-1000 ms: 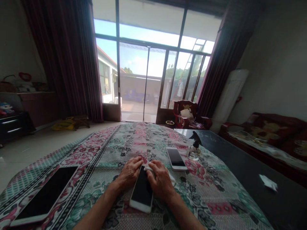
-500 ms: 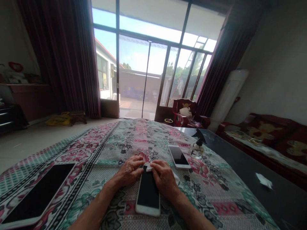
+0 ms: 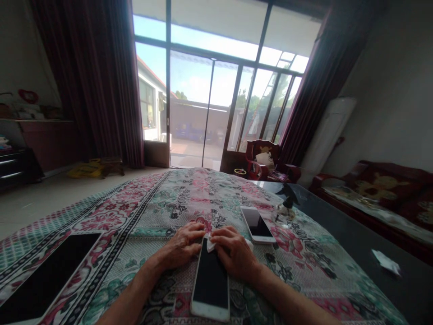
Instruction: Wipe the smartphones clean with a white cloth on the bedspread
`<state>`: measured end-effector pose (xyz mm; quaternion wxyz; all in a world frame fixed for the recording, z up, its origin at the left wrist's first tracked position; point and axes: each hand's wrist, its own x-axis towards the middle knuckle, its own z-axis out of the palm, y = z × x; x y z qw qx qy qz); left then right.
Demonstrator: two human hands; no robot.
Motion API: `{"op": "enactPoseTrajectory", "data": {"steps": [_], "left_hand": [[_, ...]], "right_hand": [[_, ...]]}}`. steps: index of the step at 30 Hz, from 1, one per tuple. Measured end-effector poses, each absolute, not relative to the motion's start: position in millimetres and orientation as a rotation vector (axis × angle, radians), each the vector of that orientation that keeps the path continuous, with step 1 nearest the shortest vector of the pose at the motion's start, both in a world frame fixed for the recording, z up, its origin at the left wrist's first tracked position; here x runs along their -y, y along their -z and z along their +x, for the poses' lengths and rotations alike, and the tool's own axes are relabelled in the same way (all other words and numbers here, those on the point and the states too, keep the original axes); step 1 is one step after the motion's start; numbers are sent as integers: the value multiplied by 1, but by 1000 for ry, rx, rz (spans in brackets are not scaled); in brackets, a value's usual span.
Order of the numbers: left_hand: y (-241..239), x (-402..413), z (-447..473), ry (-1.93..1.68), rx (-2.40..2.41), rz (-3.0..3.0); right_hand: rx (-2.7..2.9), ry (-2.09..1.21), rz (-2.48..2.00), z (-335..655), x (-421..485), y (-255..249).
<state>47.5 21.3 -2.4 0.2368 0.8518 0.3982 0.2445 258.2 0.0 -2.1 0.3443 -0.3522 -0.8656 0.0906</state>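
A white-framed phone [image 3: 211, 285] with a dark screen lies flat on the flowered cloth [image 3: 158, 203] right in front of me. My left hand [image 3: 182, 246] rests against the phone's upper left edge, fingers curled on it. My right hand [image 3: 233, 253] presses a small white wipe [image 3: 211, 243] onto the top of the screen. A second white phone [image 3: 257, 224] lies face up just to the right, past my right hand. A large dark tablet [image 3: 43, 280] lies at the near left.
A small glass ornament with a dark bird [image 3: 286, 210] stands at the cloth's right edge. Beyond it is the bare dark tabletop [image 3: 355, 243] with a crumpled white scrap [image 3: 385, 262]. Sliding glass doors, a red chair and a sofa lie farther off.
The phone under my hands has turned a little and now lies straighter toward me. My right hand with the wipe has stayed at the screen's top. The view shifted slightly.
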Motion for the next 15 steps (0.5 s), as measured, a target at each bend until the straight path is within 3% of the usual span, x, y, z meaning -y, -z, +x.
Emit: {"op": "enactPoseTrajectory", "data": {"steps": [8, 15], "left_hand": [[5, -22, 46, -649, -1125, 2344], [2, -21, 46, -659, -1073, 2335]], "right_hand": [[2380, -340, -763, 251, 38, -4], [2359, -214, -893, 252, -3, -3]]}}
